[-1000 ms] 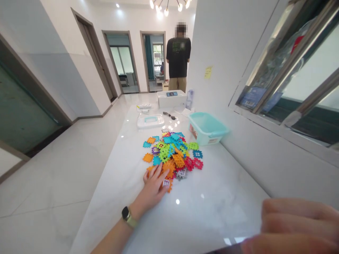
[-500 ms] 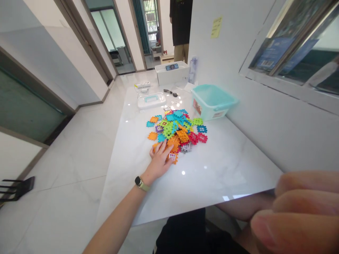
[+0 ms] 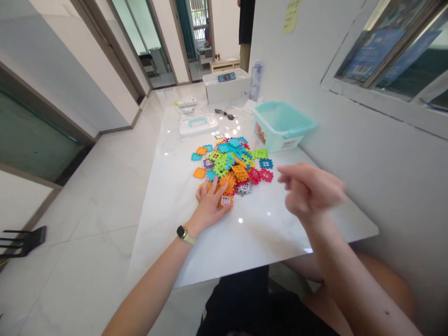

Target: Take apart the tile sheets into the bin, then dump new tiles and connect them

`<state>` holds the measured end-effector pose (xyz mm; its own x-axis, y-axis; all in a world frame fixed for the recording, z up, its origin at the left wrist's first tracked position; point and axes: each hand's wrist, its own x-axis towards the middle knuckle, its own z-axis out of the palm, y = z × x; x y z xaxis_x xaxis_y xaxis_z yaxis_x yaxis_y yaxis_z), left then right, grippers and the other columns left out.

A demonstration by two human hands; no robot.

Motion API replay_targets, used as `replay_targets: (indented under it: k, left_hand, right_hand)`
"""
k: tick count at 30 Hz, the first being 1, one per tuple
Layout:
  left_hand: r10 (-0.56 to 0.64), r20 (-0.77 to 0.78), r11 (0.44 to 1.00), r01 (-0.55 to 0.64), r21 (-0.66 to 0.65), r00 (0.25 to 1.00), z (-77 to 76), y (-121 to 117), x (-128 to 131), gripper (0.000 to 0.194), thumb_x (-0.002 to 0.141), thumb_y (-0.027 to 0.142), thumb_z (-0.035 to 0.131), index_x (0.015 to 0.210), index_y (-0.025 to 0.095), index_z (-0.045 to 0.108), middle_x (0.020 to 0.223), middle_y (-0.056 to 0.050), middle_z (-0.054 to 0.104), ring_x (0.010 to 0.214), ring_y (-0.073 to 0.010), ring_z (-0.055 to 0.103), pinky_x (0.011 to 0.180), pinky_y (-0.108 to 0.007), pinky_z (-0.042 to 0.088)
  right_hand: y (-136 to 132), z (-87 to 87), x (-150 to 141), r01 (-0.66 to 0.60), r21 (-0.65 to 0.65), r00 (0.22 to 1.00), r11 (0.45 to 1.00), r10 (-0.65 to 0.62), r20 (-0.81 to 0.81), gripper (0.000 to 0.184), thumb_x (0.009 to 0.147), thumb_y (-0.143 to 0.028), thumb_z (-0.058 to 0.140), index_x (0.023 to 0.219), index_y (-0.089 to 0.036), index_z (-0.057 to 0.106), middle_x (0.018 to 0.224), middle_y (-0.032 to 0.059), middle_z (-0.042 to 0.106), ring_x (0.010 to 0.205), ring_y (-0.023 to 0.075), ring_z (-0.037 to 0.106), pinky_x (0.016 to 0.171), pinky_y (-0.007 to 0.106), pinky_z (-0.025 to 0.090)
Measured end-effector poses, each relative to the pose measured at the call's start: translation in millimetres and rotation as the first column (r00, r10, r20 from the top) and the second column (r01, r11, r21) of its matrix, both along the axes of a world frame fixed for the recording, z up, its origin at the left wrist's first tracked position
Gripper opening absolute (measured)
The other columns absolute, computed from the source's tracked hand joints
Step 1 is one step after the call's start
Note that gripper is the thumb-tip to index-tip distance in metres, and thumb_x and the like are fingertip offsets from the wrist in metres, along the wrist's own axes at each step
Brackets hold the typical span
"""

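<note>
A heap of colourful interlocking plastic tiles [image 3: 221, 164] lies on the white table. My left hand [image 3: 210, 203] rests at its near edge, fingers spread over orange tiles. Beside its thumb is an orange tile with a white window insert [image 3: 226, 200]; the hand partly covers it. My right hand [image 3: 310, 189] is in the air over the table, right of the heap, blurred by motion. Its fingers are curled in and no object shows in them. Nearest to it are a red tile [image 3: 266, 175] and a dark blue window tile [image 3: 266, 163].
An open mint-green tub [image 3: 276, 136] stands behind the heap, against the wall. Its white lid [image 3: 198, 125] lies at the back left. Farther back are a black-handled tool [image 3: 224, 114], a white box [image 3: 227, 91] with a phone on it, and a clear bottle [image 3: 255, 80]. A person stands beyond.
My right hand has moved from close to the camera at lower right, forward and left over the table. My left hand stays on the orange tiles. The view has tipped slightly downward.
</note>
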<state>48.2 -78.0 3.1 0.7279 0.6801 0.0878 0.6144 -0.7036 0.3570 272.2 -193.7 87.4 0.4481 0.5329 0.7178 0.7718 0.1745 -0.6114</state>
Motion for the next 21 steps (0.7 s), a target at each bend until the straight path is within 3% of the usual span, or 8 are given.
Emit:
replay_targets:
  k: [3,5,7,9,14,16,18,21]
  left_hand:
    - [0.013,-0.009,0.999,-0.013,0.033,1.000,0.3,-2.6,1.8,0.076,0.083,0.048,0.065,0.150,0.030,0.033,0.161,-0.012,0.013,0.144,-0.0445,0.007,0.109,-0.063,0.014]
    - [0.029,-0.014,0.998,-0.029,0.059,0.999,-1.0,-2.4,3.5,0.079,0.082,0.050,0.065,0.150,0.031,0.030,0.161,-0.012,0.013,0.144,-0.0434,0.007,0.110,-0.063,0.015]
    - [0.077,-0.006,0.993,-0.076,0.095,0.997,-3.4,2.0,6.0,0.080,0.083,0.051,0.064,0.151,0.031,0.028,0.161,-0.012,0.012,0.145,-0.0432,0.005,0.109,-0.064,0.015]
    - [0.145,0.011,0.981,-0.145,0.130,0.989,-6.1,11.4,9.5,0.080,0.083,0.052,0.064,0.151,0.032,0.027,0.162,-0.012,0.011,0.145,-0.0438,0.003,0.109,-0.066,0.015]
    - [0.186,0.035,0.972,-0.189,0.140,0.982,-12.8,46.6,23.2,0.078,0.083,0.057,0.062,0.150,0.032,0.030,0.160,-0.012,0.019,0.143,-0.0411,0.015,0.110,-0.062,0.017]
    - [0.189,0.055,0.970,-0.195,0.142,0.981,-14.4,58.9,31.5,0.076,0.084,0.058,0.061,0.149,0.030,0.032,0.159,-0.011,0.021,0.143,-0.0389,0.018,0.111,-0.060,0.016]
    - [0.195,0.088,0.969,-0.205,0.139,0.977,-14.3,67.8,40.4,0.072,0.085,0.055,0.062,0.147,0.029,0.036,0.157,-0.011,0.026,0.142,-0.0365,0.022,0.111,-0.058,0.017]
    - [0.216,0.173,0.962,-0.240,0.132,0.961,-10.5,73.2,48.7,0.053,0.086,0.043,0.065,0.134,0.027,0.052,0.146,-0.010,0.044,0.133,-0.0318,0.037,0.109,-0.052,0.025]
  right_hand:
    - [65.5,-38.0,23.5,-0.085,-0.256,0.986,0.963,0.118,0.116,0.034,0.092,-0.034,0.045,0.114,-0.020,0.066,0.103,0.0105,0.069,0.098,0.0247,0.063,0.089,0.040,0.050]
    - [94.7,-66.6,30.1,-0.052,-0.473,0.975,0.880,0.148,0.168,0.054,0.088,-0.044,0.054,0.134,-0.016,0.054,0.132,0.0180,0.056,0.125,0.0349,0.048,0.103,0.051,0.040]
    - [112.8,-90.0,30.6,-0.006,-0.601,0.969,0.800,0.153,0.193,0.063,0.089,-0.053,0.051,0.144,-0.021,0.044,0.145,0.0167,0.046,0.134,0.0384,0.039,0.106,0.057,0.034]
    - [124.2,-104.0,29.7,0.017,-0.623,0.964,0.782,0.153,0.219,0.067,0.090,-0.057,0.050,0.147,-0.023,0.039,0.148,0.0164,0.042,0.134,0.0387,0.039,0.106,0.058,0.033]
    - [138.0,-103.8,36.5,-0.003,-0.416,0.975,0.909,0.094,0.199,0.044,0.096,-0.039,0.044,0.131,-0.016,0.059,0.135,0.0174,0.054,0.125,0.0308,0.050,0.104,0.048,0.040]
    - [135.2,-98.8,37.9,-0.058,-0.344,0.971,0.937,0.133,0.198,0.038,0.097,-0.036,0.043,0.121,-0.017,0.065,0.128,0.0154,0.058,0.121,0.0281,0.052,0.106,0.046,0.039]
    - [128.1,-94.8,34.9,-0.134,-0.351,0.948,0.927,0.222,0.226,0.037,0.095,-0.038,0.048,0.122,-0.019,0.064,0.128,0.0135,0.059,0.122,0.0277,0.051,0.107,0.045,0.038]
    - [117.3,-92.1,23.8,-0.178,-0.459,0.895,0.870,0.338,0.293,0.050,0.087,-0.043,0.060,0.132,-0.023,0.056,0.138,0.0126,0.053,0.129,0.0318,0.044,0.107,0.050,0.036]
